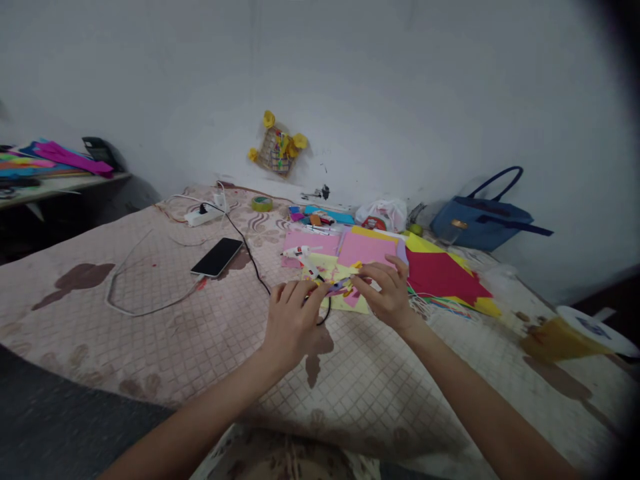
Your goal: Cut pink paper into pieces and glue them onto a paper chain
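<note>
My left hand (294, 319) is closed, pinching a small purple paper piece (341, 285) between thumb and finger. At the other end of that piece, the thumb and index finger of my right hand (386, 293) are pinched together. Small yellow bits show by the right fingertips; their exact shape is blurred. Just beyond the left hand lies a white glue gun (303, 253), its black cord running off to the left. Beneath the hands is a pale yellow sheet (357, 303) with small paper scraps on it.
Pink sheets (367, 248) and red paper (440, 273) lie beyond my hands. A phone (217, 257), a power strip (206, 213) and green tape (261, 203) are to the left. On the right stand a blue bag (475, 223) and a yellow tub (560, 339).
</note>
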`<state>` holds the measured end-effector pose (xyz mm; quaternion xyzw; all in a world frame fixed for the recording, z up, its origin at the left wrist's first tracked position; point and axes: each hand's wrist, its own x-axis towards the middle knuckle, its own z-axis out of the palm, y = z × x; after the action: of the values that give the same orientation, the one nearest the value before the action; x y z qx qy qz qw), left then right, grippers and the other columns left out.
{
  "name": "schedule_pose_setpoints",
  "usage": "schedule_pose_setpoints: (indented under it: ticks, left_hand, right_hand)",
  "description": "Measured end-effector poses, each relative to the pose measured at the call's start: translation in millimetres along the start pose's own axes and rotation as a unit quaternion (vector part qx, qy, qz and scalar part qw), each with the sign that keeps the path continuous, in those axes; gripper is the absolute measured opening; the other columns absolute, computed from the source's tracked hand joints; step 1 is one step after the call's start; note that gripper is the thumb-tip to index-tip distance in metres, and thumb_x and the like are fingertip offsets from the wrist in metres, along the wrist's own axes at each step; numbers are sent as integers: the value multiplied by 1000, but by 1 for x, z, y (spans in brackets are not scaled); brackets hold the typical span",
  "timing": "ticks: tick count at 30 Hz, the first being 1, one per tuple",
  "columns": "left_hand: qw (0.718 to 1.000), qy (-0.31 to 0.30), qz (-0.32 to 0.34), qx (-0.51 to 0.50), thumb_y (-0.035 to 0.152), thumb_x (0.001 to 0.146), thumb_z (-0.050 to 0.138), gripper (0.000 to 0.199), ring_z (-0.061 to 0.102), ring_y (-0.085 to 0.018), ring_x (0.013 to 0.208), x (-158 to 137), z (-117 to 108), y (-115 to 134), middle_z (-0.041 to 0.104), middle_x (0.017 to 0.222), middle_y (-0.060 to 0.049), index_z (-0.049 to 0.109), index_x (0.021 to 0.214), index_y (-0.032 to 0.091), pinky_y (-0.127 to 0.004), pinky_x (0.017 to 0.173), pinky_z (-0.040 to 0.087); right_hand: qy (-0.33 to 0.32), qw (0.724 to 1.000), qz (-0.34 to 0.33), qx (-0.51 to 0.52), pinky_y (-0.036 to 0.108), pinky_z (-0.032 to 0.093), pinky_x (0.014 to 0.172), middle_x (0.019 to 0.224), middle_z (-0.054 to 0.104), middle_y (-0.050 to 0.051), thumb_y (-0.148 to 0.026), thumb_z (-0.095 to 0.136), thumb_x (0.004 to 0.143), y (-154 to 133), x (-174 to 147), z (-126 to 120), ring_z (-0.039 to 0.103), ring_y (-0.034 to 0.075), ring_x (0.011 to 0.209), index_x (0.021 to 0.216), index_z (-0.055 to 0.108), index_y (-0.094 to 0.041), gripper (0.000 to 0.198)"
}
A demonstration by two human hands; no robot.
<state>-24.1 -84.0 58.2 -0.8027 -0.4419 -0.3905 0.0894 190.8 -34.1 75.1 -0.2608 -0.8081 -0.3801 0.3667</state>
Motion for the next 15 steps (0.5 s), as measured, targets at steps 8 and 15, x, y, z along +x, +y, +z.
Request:
schedule_pose_setpoints:
  ticks: [8, 15]
  left_hand:
    - [1000, 0, 7, -8, 8, 78, 49, 36, 49, -22, 92, 2, 0, -1, 59, 100, -7, 57, 111, 23, -37, 77, 33]
    - [999, 27, 22, -15, 13, 83, 48, 28, 50, -21, 92, 3, -13, -1, 60, 100, -7, 58, 108, 22, -37, 78, 33]
  right_hand:
    - [9, 1000, -1, -2, 43, 36, 91, 88, 62, -1, -8, 58, 78, -1, 1, 0, 56, 14, 87, 92, 58, -28, 24]
    - [33, 999, 3, 0, 43, 39, 91, 92, 61, -1, -7, 60, 75, -5, 4, -11, 57, 14, 87, 93, 57, -29, 28]
